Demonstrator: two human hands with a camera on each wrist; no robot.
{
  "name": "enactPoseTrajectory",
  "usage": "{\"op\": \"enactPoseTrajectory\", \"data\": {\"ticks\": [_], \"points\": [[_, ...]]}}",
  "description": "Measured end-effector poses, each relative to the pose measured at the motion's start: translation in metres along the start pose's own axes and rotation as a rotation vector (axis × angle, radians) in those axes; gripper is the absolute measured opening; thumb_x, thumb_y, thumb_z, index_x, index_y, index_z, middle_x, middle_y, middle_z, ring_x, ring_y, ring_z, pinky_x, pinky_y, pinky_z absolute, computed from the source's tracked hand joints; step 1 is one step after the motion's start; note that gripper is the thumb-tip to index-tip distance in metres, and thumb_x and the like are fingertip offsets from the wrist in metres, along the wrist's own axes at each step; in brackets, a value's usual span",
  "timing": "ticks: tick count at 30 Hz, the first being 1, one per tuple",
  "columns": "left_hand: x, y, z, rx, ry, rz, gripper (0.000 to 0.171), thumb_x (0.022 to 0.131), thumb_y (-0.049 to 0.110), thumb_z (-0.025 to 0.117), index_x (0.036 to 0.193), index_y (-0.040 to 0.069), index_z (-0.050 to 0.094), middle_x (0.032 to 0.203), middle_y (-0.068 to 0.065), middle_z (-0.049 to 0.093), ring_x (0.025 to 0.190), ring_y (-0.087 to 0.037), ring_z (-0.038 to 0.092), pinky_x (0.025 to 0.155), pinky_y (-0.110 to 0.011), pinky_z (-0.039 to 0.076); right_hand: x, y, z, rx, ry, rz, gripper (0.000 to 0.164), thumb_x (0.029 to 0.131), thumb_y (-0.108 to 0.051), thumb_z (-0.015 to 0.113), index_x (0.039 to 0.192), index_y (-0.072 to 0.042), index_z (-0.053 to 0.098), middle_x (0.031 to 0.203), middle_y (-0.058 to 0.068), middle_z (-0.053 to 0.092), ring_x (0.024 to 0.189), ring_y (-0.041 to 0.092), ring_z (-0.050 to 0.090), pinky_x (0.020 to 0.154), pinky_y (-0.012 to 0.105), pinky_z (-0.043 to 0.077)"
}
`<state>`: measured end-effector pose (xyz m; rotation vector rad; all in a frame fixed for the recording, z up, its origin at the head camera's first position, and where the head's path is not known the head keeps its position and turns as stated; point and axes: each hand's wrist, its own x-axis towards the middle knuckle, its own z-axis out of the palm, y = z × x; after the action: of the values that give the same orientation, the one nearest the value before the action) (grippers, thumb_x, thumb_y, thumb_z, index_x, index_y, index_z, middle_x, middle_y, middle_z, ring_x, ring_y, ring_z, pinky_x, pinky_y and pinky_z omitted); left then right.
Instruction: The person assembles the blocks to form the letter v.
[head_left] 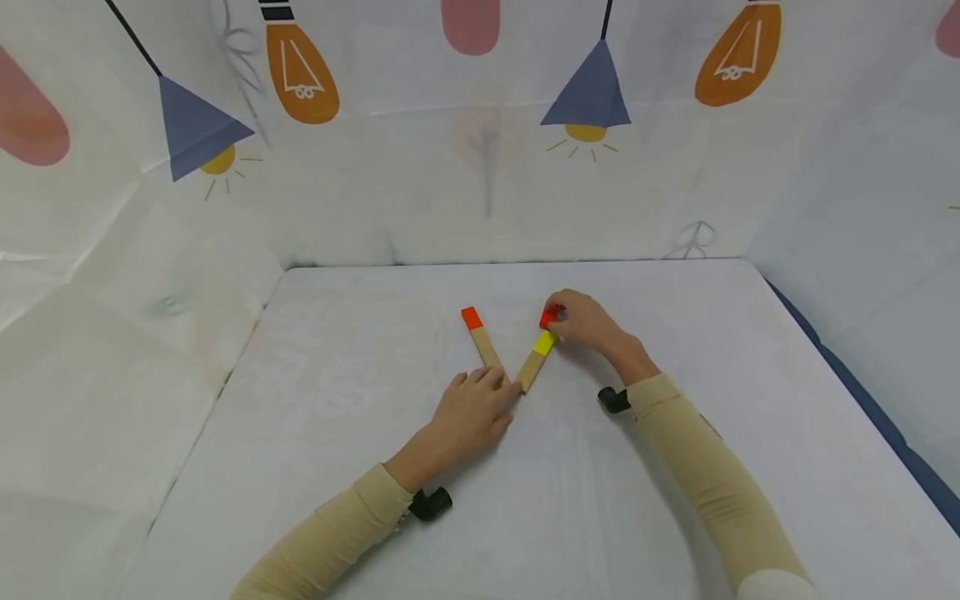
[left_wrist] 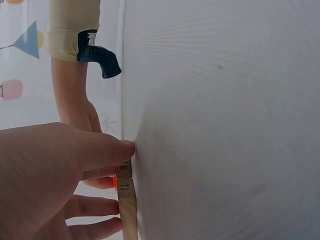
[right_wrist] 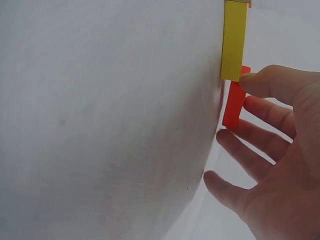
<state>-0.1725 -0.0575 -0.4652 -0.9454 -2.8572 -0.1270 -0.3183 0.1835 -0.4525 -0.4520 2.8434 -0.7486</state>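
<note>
Several small wooden blocks lie end to end on the white table in a V. Its left line has plain blocks (head_left: pixel 486 346) with a red-orange block (head_left: pixel 472 317) at the far end. The right line runs from a plain block (head_left: pixel 531 372) to a yellow block (head_left: pixel 545 342) and a red block (head_left: pixel 549 318). My left hand (head_left: pixel 471 410) rests at the point of the V, its fingers extended and touching the plain blocks. Number-marked blocks (left_wrist: pixel 126 187) show under it in the left wrist view. My right hand (head_left: pixel 588 321) pinches the red block beside the yellow one's end.
The white table (head_left: pixel 360 350) reaches a back edge before a hanging sheet printed with lamps (head_left: pixel 588 87) and bulbs (head_left: pixel 300 75). Each wrist carries a small black camera (head_left: pixel 614 400). A dark blue strip (head_left: pixel 862 400) runs along the right table edge.
</note>
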Motion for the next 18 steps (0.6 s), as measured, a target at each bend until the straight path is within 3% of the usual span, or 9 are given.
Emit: {"op": "enactPoseTrajectory", "data": {"ticks": [18], "points": [[-0.0022,-0.0011,-0.0016,-0.020,0.012,0.007,0.043,0.090,0.035,0.071,0.131,0.027,0.063,0.115,0.000,0.061,0.120,-0.021,0.057,0.091,-0.045,0.052,-0.0054,0.0046,0.0005,-0.002,-0.008,-0.008,0.037,0.086,-0.013,0.061,0.122,-0.005,0.062,0.126,0.013,0.061,0.110,0.029,0.053,0.102,0.048,0.045]]}}
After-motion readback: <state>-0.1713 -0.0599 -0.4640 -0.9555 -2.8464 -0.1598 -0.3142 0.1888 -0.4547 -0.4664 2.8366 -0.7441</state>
